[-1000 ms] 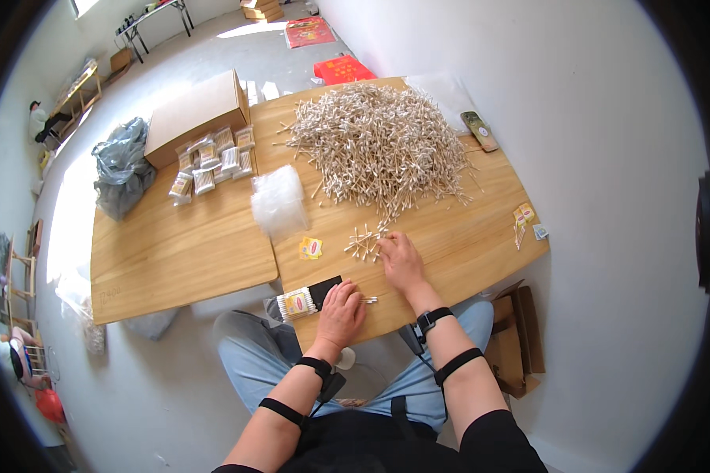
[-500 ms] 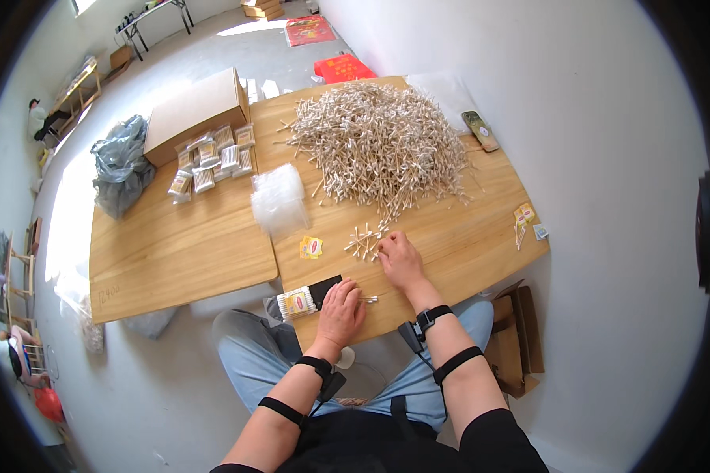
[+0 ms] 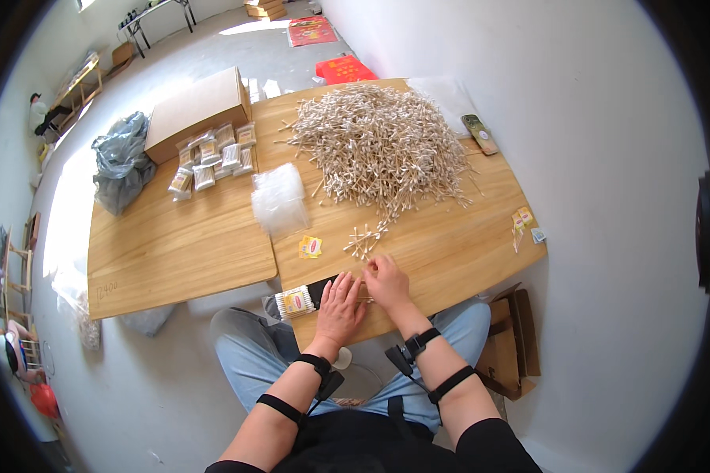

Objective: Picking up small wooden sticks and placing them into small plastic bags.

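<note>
Your wooden bench [image 3: 181, 252] stands on grey floor. Your left hand [image 3: 339, 307] lies flat, open; your right hand [image 3: 386, 282] pinches cotton swabs [image 3: 363, 293] between both.

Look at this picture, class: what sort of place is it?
Probably a small hand-packing workroom. A big heap of cotton swabs covers a wooden table, filled packets lie beside a cardboard box, and empty clear bags are stacked nearby.
</note>
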`<state>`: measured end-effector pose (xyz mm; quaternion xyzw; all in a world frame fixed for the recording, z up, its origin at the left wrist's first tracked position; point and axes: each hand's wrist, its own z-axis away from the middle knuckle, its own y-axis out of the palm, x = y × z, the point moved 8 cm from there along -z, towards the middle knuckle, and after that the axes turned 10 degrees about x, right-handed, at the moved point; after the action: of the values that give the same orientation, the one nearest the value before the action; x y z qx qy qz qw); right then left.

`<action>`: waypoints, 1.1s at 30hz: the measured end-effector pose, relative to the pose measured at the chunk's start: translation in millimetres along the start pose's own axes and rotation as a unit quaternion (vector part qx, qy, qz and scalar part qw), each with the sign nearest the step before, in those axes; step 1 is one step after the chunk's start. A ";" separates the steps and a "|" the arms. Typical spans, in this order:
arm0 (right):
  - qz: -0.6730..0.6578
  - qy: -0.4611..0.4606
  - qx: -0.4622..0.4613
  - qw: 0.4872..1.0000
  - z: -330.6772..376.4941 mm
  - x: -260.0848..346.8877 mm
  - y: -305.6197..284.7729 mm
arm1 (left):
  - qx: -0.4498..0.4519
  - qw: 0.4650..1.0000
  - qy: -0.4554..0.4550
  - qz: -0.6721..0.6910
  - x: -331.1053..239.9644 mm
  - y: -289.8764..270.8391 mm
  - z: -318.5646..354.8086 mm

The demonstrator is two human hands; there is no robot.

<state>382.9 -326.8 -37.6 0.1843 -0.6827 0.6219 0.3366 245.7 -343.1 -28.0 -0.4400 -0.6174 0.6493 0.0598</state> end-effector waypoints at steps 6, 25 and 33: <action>0.116 -0.005 -0.038 0.993 -23.3 -4.7 -3.0 | 0.006 1.000 0.011 0.007 7.1 9.2 3.0; 0.077 -0.057 -0.045 0.994 -31.6 -17.9 -31.5 | 0.013 0.999 0.009 -0.039 -1.3 4.4 -0.9; 0.144 -0.101 -0.054 0.983 -30.3 -15.3 -31.0 | -0.014 0.999 0.026 0.025 5.8 6.0 3.1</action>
<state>421.5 -304.8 -25.6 0.1274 -0.7648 0.6046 0.1824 243.1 -343.3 -36.4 -0.4729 -0.6136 0.6302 0.0529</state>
